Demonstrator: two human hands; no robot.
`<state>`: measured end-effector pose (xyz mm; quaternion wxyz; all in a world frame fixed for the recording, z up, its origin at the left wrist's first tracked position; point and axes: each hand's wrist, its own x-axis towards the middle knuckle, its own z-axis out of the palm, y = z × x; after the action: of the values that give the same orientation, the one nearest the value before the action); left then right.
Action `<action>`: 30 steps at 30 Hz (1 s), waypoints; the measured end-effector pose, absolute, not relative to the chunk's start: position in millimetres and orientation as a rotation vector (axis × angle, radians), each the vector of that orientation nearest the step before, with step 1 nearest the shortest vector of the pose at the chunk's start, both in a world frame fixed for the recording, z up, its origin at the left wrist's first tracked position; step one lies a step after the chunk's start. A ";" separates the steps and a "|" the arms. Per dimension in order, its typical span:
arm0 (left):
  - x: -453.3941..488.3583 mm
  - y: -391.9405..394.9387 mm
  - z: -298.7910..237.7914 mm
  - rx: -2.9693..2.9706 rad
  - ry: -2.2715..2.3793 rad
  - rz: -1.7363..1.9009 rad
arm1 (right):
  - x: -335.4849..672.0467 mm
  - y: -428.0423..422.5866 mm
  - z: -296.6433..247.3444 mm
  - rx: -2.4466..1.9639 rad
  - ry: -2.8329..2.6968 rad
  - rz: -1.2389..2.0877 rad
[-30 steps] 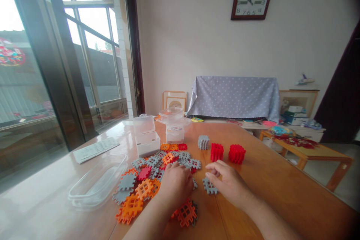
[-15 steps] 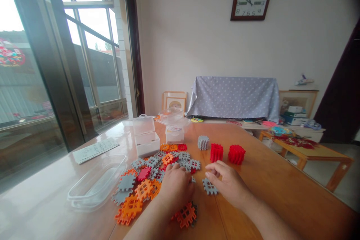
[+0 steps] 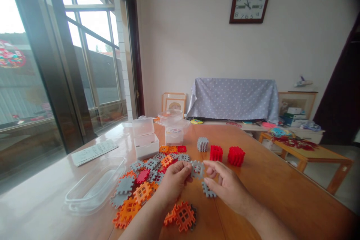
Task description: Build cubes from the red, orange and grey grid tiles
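Note:
My left hand (image 3: pixel 172 183) pinches a grey waffle tile (image 3: pixel 197 169) and holds it just above the wooden table (image 3: pixel 281 195). My right hand (image 3: pixel 225 184) sits beside it with fingers curled, fingertips touching the same tile's right edge. Another grey tile (image 3: pixel 208 190) lies flat under my right hand's fingers. A pile of orange, grey and red tiles (image 3: pixel 146 180) spreads to the left. An orange tile (image 3: pixel 182 215) lies near my left wrist. Two red tile cubes (image 3: pixel 216 153) (image 3: pixel 236 156) and a grey cube (image 3: pixel 203 144) stand beyond the hands.
A clear plastic lid or tray (image 3: pixel 94 185) lies at the left, a paper sheet (image 3: pixel 94 150) behind it. Clear boxes (image 3: pixel 144 141) (image 3: pixel 174 133) stand at the table's far side. A low wooden table (image 3: pixel 309 153) stands at the right.
My left hand has lifted from the pile with a grey tile pinched in it and moved toward the right hand, which has risen to meet it. The view tilted down slightly.

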<state>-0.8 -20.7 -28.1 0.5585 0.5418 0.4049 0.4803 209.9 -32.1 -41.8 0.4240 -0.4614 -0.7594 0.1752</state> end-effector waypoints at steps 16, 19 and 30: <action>7.2 -27.6 -31.5 1.151 0.836 0.996 | 215.1 -35.6 -29.5 -1.167 -2.102 0.305; 8.6 -29.1 -28.8 1.160 0.847 0.956 | 220.0 -33.2 -30.4 -1.205 -2.113 0.312; 2.1 -21.0 -25.4 1.246 1.046 1.083 | 241.5 -26.2 -35.1 -1.324 -2.272 0.469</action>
<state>2.1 -21.0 -25.4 0.5594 0.5287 0.4436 0.4592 241.5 -26.2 -35.1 0.2331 -0.4820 -0.8272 0.1706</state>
